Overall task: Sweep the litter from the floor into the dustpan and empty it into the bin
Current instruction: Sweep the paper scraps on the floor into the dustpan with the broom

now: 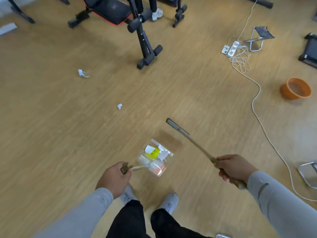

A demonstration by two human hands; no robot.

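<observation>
- Head view: the dustpan (153,158) was clear plastic with a ribbed back wall, carried on a thin handle; inside lay a yellow scrap (152,154) and crumpled white paper.
- The left hand (114,177) was closed around the end of the dustpan's handle, the pan itself just ahead and to the right of the knuckles, low over the wooden floor (51,134).
- The right hand (233,168) was clamped on the broom (192,140) shaft; the narrow dark broom head sat on the floor ahead of the dustpan, apart from its lip.
- Two loose paper wads remained on the floor: one (119,106) ahead and left of the dustpan, the other (82,73) farther left, well apart from both hands.
- The orange bin (295,88) stood near the floor's right edge of view, well apart from the dustpan.
- A white cable (257,100) ran down the right side between the broom and the bin.
- Black exercise equipment (145,45) stood toward the far side; the floor between it and the dustpan was open apart from the wads.
</observation>
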